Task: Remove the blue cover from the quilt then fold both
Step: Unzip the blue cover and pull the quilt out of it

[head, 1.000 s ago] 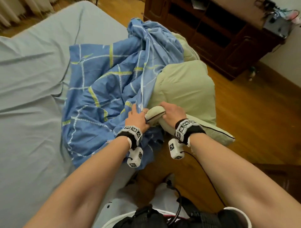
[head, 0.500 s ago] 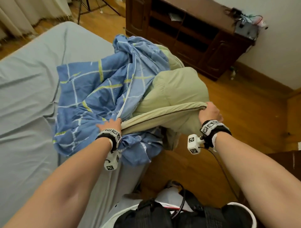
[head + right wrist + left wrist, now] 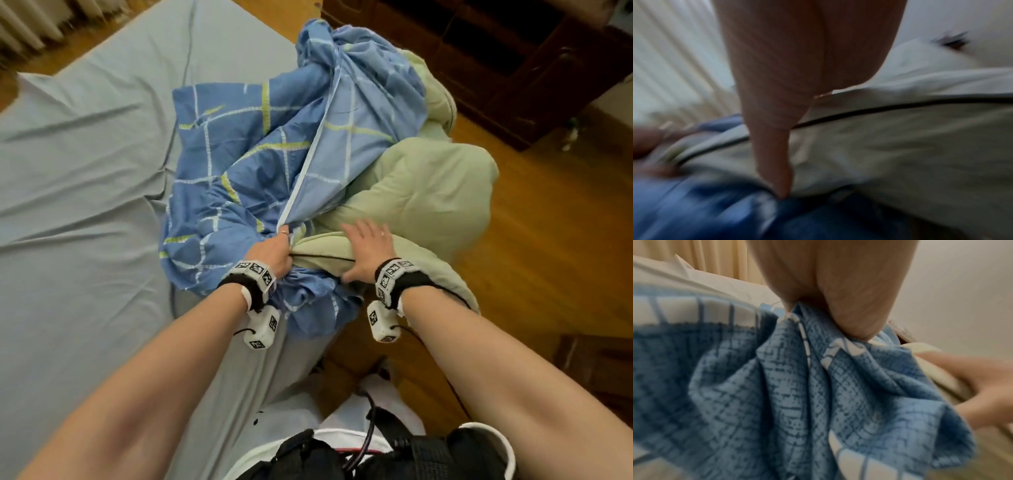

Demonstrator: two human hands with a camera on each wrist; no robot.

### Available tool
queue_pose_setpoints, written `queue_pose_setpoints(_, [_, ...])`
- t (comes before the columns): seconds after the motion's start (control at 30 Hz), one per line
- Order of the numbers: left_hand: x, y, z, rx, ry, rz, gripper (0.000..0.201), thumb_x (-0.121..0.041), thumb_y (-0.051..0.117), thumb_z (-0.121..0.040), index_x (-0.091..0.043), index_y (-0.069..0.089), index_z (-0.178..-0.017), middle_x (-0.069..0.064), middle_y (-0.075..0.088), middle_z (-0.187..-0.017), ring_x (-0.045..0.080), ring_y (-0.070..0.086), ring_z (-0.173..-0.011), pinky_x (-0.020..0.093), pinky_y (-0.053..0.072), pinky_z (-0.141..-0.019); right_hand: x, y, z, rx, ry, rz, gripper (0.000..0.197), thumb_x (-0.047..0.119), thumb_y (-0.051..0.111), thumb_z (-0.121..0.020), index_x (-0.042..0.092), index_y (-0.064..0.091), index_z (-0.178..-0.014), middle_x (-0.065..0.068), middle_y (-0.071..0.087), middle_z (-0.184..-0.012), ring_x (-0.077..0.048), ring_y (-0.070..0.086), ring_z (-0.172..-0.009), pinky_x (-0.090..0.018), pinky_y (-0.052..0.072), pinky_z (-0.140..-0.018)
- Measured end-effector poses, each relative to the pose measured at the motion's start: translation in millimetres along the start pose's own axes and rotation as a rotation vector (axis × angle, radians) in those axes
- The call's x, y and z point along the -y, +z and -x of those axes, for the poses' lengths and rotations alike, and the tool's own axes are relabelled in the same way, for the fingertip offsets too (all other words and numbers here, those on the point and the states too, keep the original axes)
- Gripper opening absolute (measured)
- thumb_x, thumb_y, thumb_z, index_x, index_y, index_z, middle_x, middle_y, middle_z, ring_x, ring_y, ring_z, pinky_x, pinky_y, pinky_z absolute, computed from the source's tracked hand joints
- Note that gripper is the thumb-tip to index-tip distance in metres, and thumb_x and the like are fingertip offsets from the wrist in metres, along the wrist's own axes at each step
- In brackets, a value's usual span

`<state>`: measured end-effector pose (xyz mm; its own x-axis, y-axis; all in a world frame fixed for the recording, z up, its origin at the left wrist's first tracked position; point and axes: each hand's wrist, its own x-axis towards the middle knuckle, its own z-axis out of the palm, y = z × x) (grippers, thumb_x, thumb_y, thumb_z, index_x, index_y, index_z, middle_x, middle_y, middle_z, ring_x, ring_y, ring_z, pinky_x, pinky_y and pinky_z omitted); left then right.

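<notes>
The blue checked cover (image 3: 246,178) lies bunched on the bed. The pale green quilt (image 3: 421,195) bulges out of its opening to the right and hangs over the bed's side. My left hand (image 3: 274,253) grips the cover's gathered rim at the opening; the left wrist view shows the cover (image 3: 797,402) bunched in that fist. My right hand (image 3: 364,250) lies just right of it on the quilt's black-piped edge (image 3: 879,108), fingers spread straight on top, thumb (image 3: 774,154) reaching down under the rim. The far end of the quilt stays hidden inside the cover.
The bed's grey sheet (image 3: 85,205) stretches away to the left. A dark wooden cabinet (image 3: 513,68) stands beyond the quilt, with wooden floor (image 3: 548,240) on the right. Curtains (image 3: 27,24) hang at the top left. A dark piece of furniture (image 3: 599,370) is at the right edge.
My right hand pulled the quilt's edge out to the right, then came back beside my left hand with fingers spread. My left hand kept hold of the cover's rim.
</notes>
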<state>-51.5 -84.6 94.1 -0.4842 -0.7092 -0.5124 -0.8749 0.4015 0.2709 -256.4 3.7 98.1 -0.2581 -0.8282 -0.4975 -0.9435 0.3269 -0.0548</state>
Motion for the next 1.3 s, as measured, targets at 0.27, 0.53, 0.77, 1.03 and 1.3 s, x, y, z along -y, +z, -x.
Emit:
queue_pose_setpoints(0.27, [18, 30, 24, -0.098, -0.121, -0.06, 0.078, -0.063, 0.051, -0.082, -0.04, 0.02, -0.149, 0.013, 0.026, -0.15, 0.034, 0.022, -0.141, 0.07, 0.008, -0.108, 70, 19, -35, -0.027, -0.114, -0.085, 0.01, 0.029, 0.051, -0.086, 0.023, 0.056, -0.092, -0.007, 0.069, -0.097, -0.034, 0.066, -0.093, -0.034, 0.042, -0.067])
queue_pose_setpoints(0.53, [6, 54, 17, -0.229, -0.404, -0.074, 0.097, -0.035, 0.071, -0.081, -0.045, 0.003, -0.149, 0.015, 0.01, -0.156, 0.035, 0.008, -0.146, 0.075, 0.007, -0.107, 57, -11, -30, -0.11, -0.276, -0.047, 0.027, 0.046, 0.056, -0.092, 0.022, 0.068, -0.097, -0.004, 0.071, -0.099, -0.031, 0.065, -0.095, -0.037, 0.05, -0.074])
queue_pose_setpoints(0.77, [59, 36, 18, -0.357, -0.329, -0.244, 0.079, -0.011, 0.052, -0.091, -0.045, 0.011, -0.149, 0.014, 0.046, -0.119, 0.034, 0.047, -0.112, 0.068, 0.024, -0.105, -3, -37, -11, -0.269, -0.179, 0.042, 0.029, 0.051, 0.049, -0.094, 0.034, 0.067, -0.11, -0.001, 0.071, -0.1, -0.03, 0.065, -0.094, -0.035, 0.046, -0.07])
queue_pose_setpoints(1.03, [71, -9, -3, -0.323, -0.226, -0.322, 0.072, -0.017, 0.045, -0.096, -0.044, 0.007, -0.151, 0.011, 0.056, -0.114, 0.03, 0.054, -0.109, 0.051, 0.038, -0.093, -98, -47, 30, -0.272, 0.234, 0.112, 0.023, 0.042, 0.047, -0.098, 0.037, 0.064, -0.113, -0.005, 0.069, -0.102, -0.031, 0.065, -0.094, -0.034, 0.045, -0.071])
queue_pose_setpoints(1.3, [62, -34, -3, -0.186, -0.151, -0.169, 0.077, -0.018, 0.054, -0.087, -0.036, 0.018, -0.152, 0.011, 0.07, -0.095, 0.033, 0.067, -0.087, 0.039, 0.048, -0.077, -28, -31, -14, -0.137, 0.375, -0.082, 0.048, 0.023, 0.066, -0.084, 0.021, 0.047, -0.129, -0.01, 0.054, -0.132, -0.032, 0.05, -0.122, -0.042, 0.041, -0.098])
